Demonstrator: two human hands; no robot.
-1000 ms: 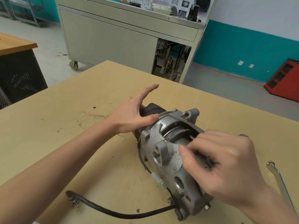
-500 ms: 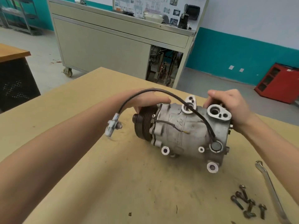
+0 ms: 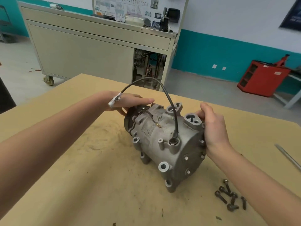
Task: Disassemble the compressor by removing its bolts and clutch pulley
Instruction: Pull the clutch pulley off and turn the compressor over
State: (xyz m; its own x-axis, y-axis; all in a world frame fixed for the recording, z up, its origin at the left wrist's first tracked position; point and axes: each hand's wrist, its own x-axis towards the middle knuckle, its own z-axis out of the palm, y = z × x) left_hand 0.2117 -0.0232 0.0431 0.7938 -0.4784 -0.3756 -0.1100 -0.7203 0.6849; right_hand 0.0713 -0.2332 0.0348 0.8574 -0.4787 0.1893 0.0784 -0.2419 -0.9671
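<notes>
On the tan workbench, the compressor lies on its side near the middle. Its clutch pulley end points away to the left and its rear housing faces me on the right.

Progress: a cluster of removed bolts lies loose on the bench near my right forearm, apart from the compressor, so I judge bolt removal at least partly done. Small square heads show around the rear housing rim; I cannot tell whether these are seated bolts or cast bosses. The clutch pulley sits on the nose of the unit, so its removal is not yet done. A grey cable arches up from a fitting on the body. Its white connector hangs in front of my left wrist; contact there cannot be confirmed. A long metal tool lies at the right edge of the bench, well apart from both hands.

Hand pose: my left hand rests on top of the pulley end, fingers straight and together, thumb dropped against the pulley's edge — a steadying contact, not a grip. My right hand wraps the rear end of the housing — fingers curled behind it, thumb over the top beside the port flange. Both forearms are extended, with the unit between them.
</notes>
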